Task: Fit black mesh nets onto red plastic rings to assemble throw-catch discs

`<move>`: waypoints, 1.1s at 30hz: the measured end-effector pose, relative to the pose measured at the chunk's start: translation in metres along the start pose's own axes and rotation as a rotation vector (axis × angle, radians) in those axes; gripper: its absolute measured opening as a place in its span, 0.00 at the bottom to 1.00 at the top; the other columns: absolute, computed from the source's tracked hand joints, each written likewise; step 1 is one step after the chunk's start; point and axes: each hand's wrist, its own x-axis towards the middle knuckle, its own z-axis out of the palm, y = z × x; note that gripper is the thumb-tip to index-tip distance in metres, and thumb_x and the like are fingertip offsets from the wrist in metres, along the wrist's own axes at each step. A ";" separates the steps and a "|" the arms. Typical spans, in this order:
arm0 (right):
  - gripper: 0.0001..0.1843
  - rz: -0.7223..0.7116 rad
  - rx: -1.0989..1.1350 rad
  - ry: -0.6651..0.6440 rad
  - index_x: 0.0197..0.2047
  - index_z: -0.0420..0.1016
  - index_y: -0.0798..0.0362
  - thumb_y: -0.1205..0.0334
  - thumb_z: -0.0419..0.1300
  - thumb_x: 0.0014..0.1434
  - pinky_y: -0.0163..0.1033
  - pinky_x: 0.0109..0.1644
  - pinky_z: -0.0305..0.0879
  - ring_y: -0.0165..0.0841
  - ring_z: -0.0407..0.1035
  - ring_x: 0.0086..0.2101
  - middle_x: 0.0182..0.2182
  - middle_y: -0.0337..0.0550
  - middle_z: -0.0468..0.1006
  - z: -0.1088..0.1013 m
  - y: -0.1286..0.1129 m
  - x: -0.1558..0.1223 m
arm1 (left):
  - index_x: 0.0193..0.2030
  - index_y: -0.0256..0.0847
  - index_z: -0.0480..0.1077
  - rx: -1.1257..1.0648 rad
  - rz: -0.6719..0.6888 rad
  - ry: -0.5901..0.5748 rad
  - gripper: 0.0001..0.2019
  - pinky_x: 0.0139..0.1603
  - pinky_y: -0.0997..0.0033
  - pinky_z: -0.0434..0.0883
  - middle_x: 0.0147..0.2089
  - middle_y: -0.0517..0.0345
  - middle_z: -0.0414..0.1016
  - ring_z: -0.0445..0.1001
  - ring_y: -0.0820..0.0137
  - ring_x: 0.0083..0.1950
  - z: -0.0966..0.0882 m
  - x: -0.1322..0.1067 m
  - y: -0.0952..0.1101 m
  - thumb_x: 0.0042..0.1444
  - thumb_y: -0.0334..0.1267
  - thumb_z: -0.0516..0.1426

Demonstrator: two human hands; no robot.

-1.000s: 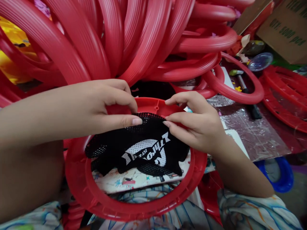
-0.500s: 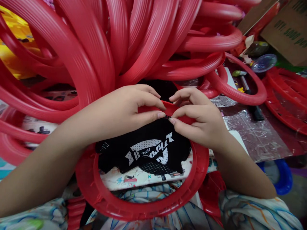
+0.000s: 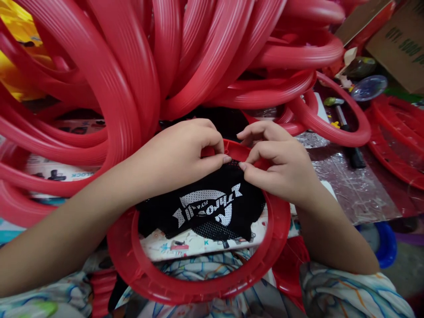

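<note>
A red plastic ring (image 3: 198,289) lies on my lap, its far rim under my fingers. A black mesh cloth (image 3: 205,207) with a white printed logo hangs inside the ring from that far rim. My left hand (image 3: 179,154) pinches the top edge of the mesh against the rim with thumb and fingers. My right hand (image 3: 281,165) pinches the same edge just to the right, fingertips almost touching the left hand's.
A big heap of red rings (image 3: 159,57) rises right behind my hands. More red rings (image 3: 331,123) lie at the right on a clear plastic sheet (image 3: 351,185), with a hammer (image 3: 344,128), a cardboard box (image 3: 400,44) and a blue container (image 3: 386,243).
Both hands have drawn together at the ring's far rim, gathering the mesh edge into a pinch. The view has shifted a little to the left.
</note>
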 end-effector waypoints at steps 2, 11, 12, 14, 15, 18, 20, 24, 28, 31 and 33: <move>0.08 -0.001 -0.002 -0.014 0.23 0.72 0.55 0.73 0.64 0.50 0.38 0.47 0.70 0.32 0.72 0.44 0.43 0.47 0.74 0.000 0.000 0.000 | 0.29 0.38 0.74 -0.008 -0.009 -0.003 0.09 0.42 0.69 0.64 0.36 0.58 0.73 0.70 0.71 0.38 0.000 -0.001 0.001 0.56 0.39 0.57; 0.07 -0.009 -0.015 -0.018 0.23 0.72 0.57 0.74 0.63 0.49 0.37 0.47 0.70 0.31 0.71 0.44 0.43 0.49 0.74 0.002 -0.002 0.000 | 0.29 0.39 0.75 0.014 -0.068 -0.003 0.11 0.43 0.66 0.65 0.37 0.56 0.71 0.70 0.68 0.39 0.004 -0.001 0.003 0.56 0.44 0.58; 0.07 -0.008 -0.013 -0.020 0.23 0.72 0.57 0.74 0.63 0.49 0.37 0.47 0.70 0.31 0.71 0.44 0.43 0.49 0.74 0.002 -0.002 0.000 | 0.29 0.39 0.75 0.016 -0.075 -0.003 0.11 0.43 0.65 0.65 0.37 0.56 0.71 0.70 0.68 0.39 0.005 -0.001 0.003 0.55 0.44 0.58; 0.07 -0.005 -0.010 -0.020 0.22 0.72 0.57 0.74 0.63 0.49 0.37 0.47 0.70 0.31 0.72 0.43 0.43 0.48 0.74 0.003 -0.002 0.000 | 0.29 0.39 0.74 0.012 -0.085 -0.010 0.10 0.43 0.65 0.65 0.37 0.56 0.71 0.70 0.68 0.39 0.005 0.000 0.003 0.55 0.43 0.59; 0.08 -0.003 -0.011 -0.019 0.22 0.72 0.57 0.74 0.64 0.49 0.37 0.47 0.70 0.31 0.72 0.43 0.43 0.48 0.74 0.003 -0.002 -0.001 | 0.28 0.40 0.74 0.009 -0.090 -0.012 0.10 0.43 0.65 0.65 0.36 0.57 0.71 0.70 0.68 0.38 0.006 0.000 0.003 0.54 0.42 0.59; 0.07 -0.003 -0.021 -0.022 0.23 0.72 0.56 0.73 0.64 0.50 0.38 0.47 0.70 0.32 0.72 0.43 0.43 0.48 0.74 0.003 0.000 0.000 | 0.27 0.40 0.74 0.002 -0.092 0.001 0.09 0.42 0.66 0.65 0.36 0.57 0.71 0.70 0.69 0.38 0.006 -0.001 0.003 0.54 0.42 0.59; 0.05 -0.004 -0.022 -0.017 0.25 0.74 0.56 0.71 0.65 0.51 0.40 0.48 0.70 0.33 0.72 0.44 0.43 0.48 0.74 0.001 0.001 0.000 | 0.27 0.40 0.74 -0.003 -0.085 0.011 0.10 0.41 0.67 0.64 0.36 0.58 0.71 0.70 0.70 0.38 0.004 -0.001 0.001 0.54 0.42 0.59; 0.06 0.002 -0.040 0.045 0.30 0.75 0.54 0.62 0.67 0.53 0.43 0.50 0.71 0.36 0.72 0.45 0.45 0.48 0.75 -0.007 -0.002 -0.001 | 0.27 0.40 0.74 -0.021 -0.086 0.068 0.11 0.38 0.69 0.64 0.34 0.60 0.73 0.71 0.72 0.35 -0.005 -0.002 -0.002 0.54 0.45 0.60; 0.09 -0.011 -0.147 0.068 0.26 0.72 0.52 0.62 0.67 0.54 0.44 0.49 0.72 0.37 0.72 0.46 0.46 0.47 0.74 -0.014 -0.005 -0.005 | 0.27 0.41 0.74 -0.039 -0.125 0.184 0.12 0.40 0.69 0.65 0.35 0.60 0.75 0.72 0.71 0.37 -0.016 -0.006 0.000 0.54 0.46 0.61; 0.08 -0.095 -0.252 0.101 0.28 0.72 0.51 0.62 0.65 0.56 0.46 0.48 0.72 0.39 0.72 0.47 0.48 0.49 0.75 -0.015 -0.005 -0.006 | 0.28 0.42 0.74 0.007 -0.179 0.234 0.12 0.39 0.68 0.65 0.34 0.61 0.75 0.71 0.71 0.36 -0.021 -0.010 0.004 0.55 0.47 0.60; 0.05 -0.189 -0.324 0.112 0.30 0.74 0.51 0.62 0.64 0.57 0.49 0.51 0.71 0.41 0.70 0.49 0.49 0.51 0.75 -0.017 -0.005 -0.007 | 0.30 0.42 0.73 0.055 -0.186 0.249 0.12 0.39 0.67 0.65 0.35 0.61 0.74 0.71 0.71 0.36 -0.024 -0.012 0.005 0.56 0.48 0.59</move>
